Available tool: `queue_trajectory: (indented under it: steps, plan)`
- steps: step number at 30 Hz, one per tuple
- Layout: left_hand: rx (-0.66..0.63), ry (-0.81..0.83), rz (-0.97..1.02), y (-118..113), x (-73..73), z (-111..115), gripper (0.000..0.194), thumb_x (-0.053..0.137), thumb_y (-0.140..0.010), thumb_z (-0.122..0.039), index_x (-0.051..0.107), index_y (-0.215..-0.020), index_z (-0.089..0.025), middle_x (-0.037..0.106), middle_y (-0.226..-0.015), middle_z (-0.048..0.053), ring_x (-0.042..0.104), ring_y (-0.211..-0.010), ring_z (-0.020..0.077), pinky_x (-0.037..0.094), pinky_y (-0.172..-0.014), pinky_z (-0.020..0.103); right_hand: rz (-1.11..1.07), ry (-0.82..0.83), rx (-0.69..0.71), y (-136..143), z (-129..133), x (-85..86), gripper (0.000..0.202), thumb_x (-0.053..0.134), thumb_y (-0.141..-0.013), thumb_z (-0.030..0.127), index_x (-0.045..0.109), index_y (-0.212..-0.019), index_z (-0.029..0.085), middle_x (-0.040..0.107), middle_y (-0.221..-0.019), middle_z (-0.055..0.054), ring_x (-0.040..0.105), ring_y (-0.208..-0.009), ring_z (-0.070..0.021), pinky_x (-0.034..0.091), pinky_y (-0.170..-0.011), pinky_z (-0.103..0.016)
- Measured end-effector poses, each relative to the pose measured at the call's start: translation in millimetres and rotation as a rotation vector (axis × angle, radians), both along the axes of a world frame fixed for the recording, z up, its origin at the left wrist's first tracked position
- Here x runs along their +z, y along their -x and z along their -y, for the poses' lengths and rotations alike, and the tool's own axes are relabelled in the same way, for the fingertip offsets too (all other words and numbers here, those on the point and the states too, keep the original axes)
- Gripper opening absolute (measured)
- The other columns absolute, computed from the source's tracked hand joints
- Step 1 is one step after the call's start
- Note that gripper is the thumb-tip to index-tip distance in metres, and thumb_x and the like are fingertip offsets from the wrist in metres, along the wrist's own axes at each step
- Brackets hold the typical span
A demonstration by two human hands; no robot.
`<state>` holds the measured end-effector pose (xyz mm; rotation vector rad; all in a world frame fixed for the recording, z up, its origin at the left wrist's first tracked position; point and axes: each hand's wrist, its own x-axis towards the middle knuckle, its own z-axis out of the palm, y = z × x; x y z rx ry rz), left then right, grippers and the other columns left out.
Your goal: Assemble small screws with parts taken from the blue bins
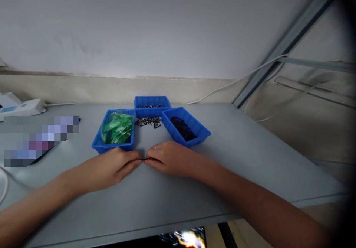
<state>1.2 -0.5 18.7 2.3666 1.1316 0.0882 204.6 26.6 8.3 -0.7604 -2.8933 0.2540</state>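
Just in front of the bins, my left hand (122, 165) and my right hand (167, 158) meet almost fingertip to fingertip, both closed in a pinch. Between them shows a short stretch of a small thin dark piece (143, 159); its ends are hidden in my fingers and I cannot make out its kind. Closest to my left hand is a blue bin (96, 146) with green plastic packets (118, 127). Beyond my right hand, an angled blue bin (200, 131) contains black parts (182, 128). Loose dark screws (150, 121) lie on the table between these bins.
A third blue bin (151, 112) with small metal parts stands at the back. To the left lie a blurred-out flat object (41, 142) and a white device (26, 108). A white cable (217, 90) runs by the wall near a metal frame (261, 66).
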Motion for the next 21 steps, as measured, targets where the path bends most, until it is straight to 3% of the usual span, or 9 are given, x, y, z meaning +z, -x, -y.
queue_trajectory:
  steps: [8, 21]
  plan:
    - [0.009, -0.182, -0.107, -0.4, -6.2, -0.6, 0.032, 0.027, -0.093, -0.034, 0.055, -0.089, -0.019, 0.058, -0.067, 0.001, 0.058, -0.058, 0.0138, 0.038, -0.054, 0.024, -0.003, 0.01, -0.033, 0.8, -0.1, 3.3, 0.024, 0.037, -0.09, 0.028, 0.056, -0.081, 0.016, 0.061, -0.071, -0.002, 0.052, -0.062, -0.0125, 0.031, -0.057, -0.025]
    - [0.016, -0.159, -0.177, -0.8, -7.4, 1.2, 0.032, 0.025, -0.093, -0.036, 0.053, -0.092, -0.021, 0.059, -0.07, 0.001, 0.06, -0.062, 0.0159, 0.038, -0.055, 0.026, 0.008, 0.005, -0.042, 0.5, -0.1, 1.2, 0.022, 0.037, -0.09, 0.026, 0.055, -0.082, 0.015, 0.062, -0.072, -0.003, 0.054, -0.063, -0.0131, 0.032, -0.058, -0.026]
